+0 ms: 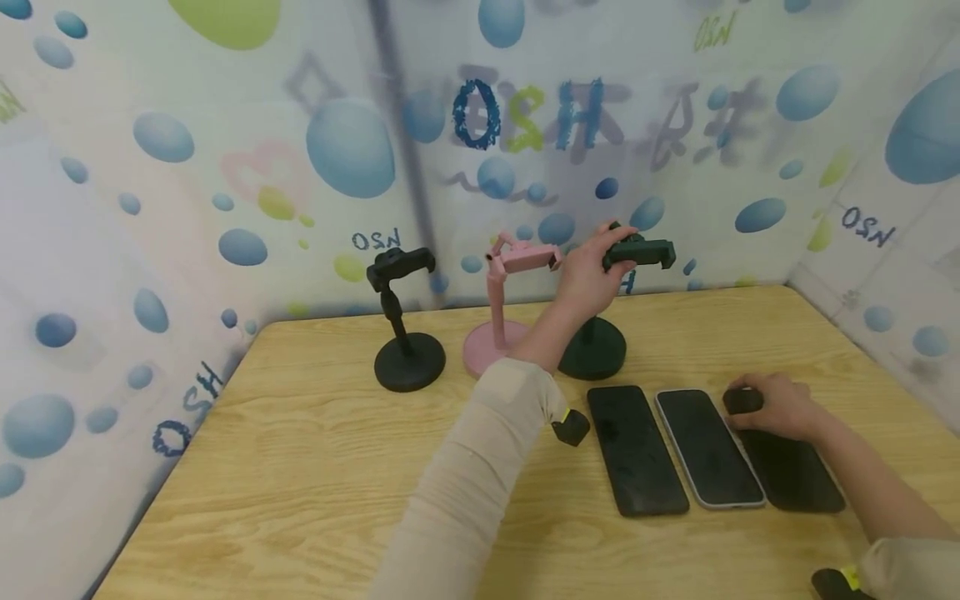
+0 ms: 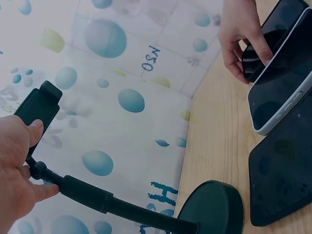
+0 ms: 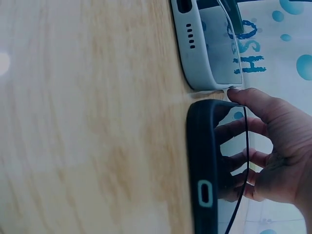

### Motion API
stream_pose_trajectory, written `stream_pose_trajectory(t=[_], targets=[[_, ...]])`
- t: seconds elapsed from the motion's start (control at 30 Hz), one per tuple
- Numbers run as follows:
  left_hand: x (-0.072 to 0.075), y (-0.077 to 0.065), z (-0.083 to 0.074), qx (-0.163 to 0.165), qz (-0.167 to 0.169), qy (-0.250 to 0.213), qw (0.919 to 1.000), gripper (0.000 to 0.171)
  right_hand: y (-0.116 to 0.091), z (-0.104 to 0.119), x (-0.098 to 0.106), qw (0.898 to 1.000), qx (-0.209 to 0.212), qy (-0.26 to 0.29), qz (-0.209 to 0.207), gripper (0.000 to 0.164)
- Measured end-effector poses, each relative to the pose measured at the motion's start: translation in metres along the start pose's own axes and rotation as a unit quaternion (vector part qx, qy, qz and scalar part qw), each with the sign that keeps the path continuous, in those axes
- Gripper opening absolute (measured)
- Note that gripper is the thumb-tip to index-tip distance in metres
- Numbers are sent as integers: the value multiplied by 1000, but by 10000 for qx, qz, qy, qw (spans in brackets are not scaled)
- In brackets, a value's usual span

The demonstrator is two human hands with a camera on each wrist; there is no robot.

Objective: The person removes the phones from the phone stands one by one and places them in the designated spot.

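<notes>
My left hand [image 1: 588,271] grips the clamp head of the dark green phone stand [image 1: 651,252], whose round base [image 2: 209,207] rests on the table. In the left wrist view, the thumb lies on the clamp and a finger reaches the neck joint below. On the right, my right hand [image 1: 780,404] holds the far end of a black phone [image 1: 802,479] lying flat, thumb at its left edge and fingers around the other side. Directly left of it lies a white-edged phone [image 1: 708,450], and beyond that another black phone [image 1: 637,450].
A pink phone stand [image 1: 497,308] and a black phone stand [image 1: 405,362] stand left of the green one along the back of the wooden table [image 1: 300,467]. A patterned curtain [image 1: 247,125] hangs close behind the stands and along both sides.
</notes>
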State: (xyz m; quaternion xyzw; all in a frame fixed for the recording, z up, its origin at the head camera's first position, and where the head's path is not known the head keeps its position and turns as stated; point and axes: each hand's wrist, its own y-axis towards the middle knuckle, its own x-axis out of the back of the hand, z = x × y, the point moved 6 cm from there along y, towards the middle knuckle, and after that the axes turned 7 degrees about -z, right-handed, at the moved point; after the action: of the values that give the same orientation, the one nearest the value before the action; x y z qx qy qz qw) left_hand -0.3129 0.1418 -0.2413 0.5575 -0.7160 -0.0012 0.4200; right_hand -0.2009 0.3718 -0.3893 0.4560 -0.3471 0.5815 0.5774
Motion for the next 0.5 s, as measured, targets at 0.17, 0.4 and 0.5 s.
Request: stream_pose_trajectory(t=[0.17, 0.4, 0.5], targets=[[0, -2, 0, -55, -62, -40, 10000, 43, -1, 0, -3, 10000, 4, 37, -6, 50], [1, -4, -1, -146, -162, -146, 9997, 43, -2, -1, -5, 9999, -11, 133, 1, 52], [1, -4, -2, -198, -165, -161, 9995, 43, -2, -1, -4, 9999, -9, 140, -26, 51]])
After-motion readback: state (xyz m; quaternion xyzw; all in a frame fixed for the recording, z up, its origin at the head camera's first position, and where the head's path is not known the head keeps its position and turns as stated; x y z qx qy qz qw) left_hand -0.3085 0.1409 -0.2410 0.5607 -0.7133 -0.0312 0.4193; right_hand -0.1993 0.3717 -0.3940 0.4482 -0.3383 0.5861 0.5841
